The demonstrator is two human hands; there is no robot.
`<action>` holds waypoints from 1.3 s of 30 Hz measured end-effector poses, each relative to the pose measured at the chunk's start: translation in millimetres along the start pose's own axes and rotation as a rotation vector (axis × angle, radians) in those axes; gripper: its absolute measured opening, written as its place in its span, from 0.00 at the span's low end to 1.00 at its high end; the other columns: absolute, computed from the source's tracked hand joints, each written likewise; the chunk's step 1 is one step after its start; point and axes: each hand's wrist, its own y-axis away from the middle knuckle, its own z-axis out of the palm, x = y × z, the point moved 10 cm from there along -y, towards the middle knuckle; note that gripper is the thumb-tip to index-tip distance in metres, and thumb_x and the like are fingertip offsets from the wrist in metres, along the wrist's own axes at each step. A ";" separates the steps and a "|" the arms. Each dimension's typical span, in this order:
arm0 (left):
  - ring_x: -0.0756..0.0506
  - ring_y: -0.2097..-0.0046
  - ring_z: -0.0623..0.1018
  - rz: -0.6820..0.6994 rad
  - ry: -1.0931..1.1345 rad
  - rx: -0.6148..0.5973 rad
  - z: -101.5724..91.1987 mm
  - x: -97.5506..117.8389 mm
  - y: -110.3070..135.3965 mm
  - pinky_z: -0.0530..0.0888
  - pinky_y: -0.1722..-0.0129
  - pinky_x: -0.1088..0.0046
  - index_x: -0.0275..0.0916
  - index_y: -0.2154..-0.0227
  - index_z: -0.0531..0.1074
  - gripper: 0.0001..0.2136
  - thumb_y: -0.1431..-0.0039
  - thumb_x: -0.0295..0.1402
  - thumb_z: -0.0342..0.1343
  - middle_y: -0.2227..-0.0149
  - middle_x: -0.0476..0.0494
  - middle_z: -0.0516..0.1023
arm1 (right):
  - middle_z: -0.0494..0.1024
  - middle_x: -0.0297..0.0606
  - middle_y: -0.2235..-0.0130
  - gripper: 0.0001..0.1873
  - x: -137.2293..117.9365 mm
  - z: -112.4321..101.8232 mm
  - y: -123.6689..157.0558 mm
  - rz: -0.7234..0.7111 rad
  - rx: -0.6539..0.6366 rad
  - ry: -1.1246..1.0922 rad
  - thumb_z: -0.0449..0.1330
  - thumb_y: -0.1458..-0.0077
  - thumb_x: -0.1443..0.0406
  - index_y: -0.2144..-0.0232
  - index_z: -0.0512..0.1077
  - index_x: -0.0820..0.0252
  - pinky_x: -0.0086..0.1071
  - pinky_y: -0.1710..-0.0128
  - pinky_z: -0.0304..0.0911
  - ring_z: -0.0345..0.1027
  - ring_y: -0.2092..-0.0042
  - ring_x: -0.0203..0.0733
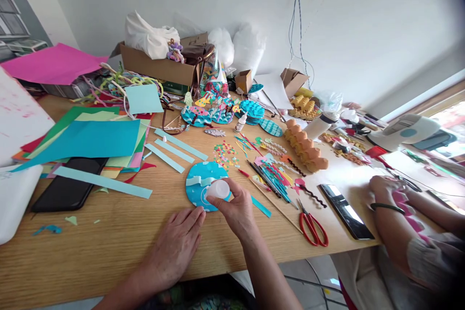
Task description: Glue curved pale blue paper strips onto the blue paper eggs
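A round blue painted disc point(194, 196) lies on the table in front of me, with a wavy pale-blue paper strip point(199, 181) across it. My right hand point(238, 208) is closed around a small white glue bottle point(220, 189), tipped over the disc with its round base toward me. The bottle's nozzle is hidden. My left hand point(178, 240) rests flat on the table, its fingertips at the disc's near edge. A blue strip point(261, 207) lies just right of my right hand. Beyond the disc are several pale-blue paper strips point(174, 150) and a small white cap point(164, 139).
Coloured paper sheets point(90, 135) and a black phone point(69, 189) lie left. Red-handled scissors point(313, 227), pencils point(272, 181) and another phone point(345, 210) are right. A dropper-like bottle point(240, 123) and painted discs point(252, 111) stand behind. Another person's arms point(392, 203) rest at far right.
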 end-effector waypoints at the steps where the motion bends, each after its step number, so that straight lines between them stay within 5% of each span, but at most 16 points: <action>1: 0.42 0.51 0.70 0.001 -0.002 0.000 0.2 0.0 0.1 0.68 0.53 0.62 0.35 0.48 0.64 0.18 0.41 0.25 0.45 0.49 0.40 0.72 | 0.74 0.30 0.74 0.08 -1.2 0.8 0.0 -0.002 -0.009 -0.004 0.65 0.60 0.61 0.76 0.71 0.57 0.27 0.70 0.61 0.65 0.71 0.37; 39: 0.41 0.51 0.70 0.022 -0.024 0.016 0.1 0.1 0.6 0.68 0.53 0.62 0.35 0.49 0.65 0.17 0.42 0.25 0.46 0.50 0.40 0.73 | 0.69 0.28 0.77 0.09 -3.2 -0.5 -1.2 0.006 -0.011 0.045 0.65 0.61 0.62 0.79 0.69 0.58 0.26 0.71 0.57 0.62 0.72 0.35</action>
